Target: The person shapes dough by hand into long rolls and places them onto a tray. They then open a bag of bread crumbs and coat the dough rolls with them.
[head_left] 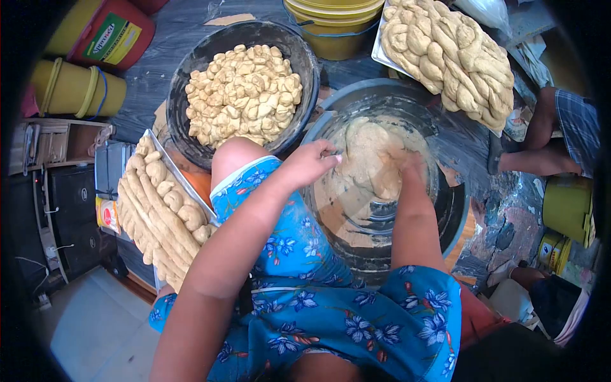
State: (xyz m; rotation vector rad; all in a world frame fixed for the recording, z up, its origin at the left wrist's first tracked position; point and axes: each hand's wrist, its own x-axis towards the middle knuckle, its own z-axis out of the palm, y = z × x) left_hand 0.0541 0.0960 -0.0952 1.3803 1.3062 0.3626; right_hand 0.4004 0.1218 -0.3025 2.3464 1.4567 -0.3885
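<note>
A mass of soft, wet dough point(366, 149) lies in a large dark basin point(455, 219) between my knees. My right hand point(407, 164) is pushed into the right side of this dough, its fingers sunk in or blurred. Over the basin's left side is my left hand point(312, 164), loosely curled, with a dark gap between thumb and forefinger and nothing visible in it. Floury, pale smears coat the basin's inner wall.
A black tub point(178, 83) of dough pieces stands at the upper left. Trays of braided dough point(449, 60) and dough strands point(156, 210) flank me. Yellow buckets point(337, 39) stand behind. Another person's leg point(538, 159) is at the right.
</note>
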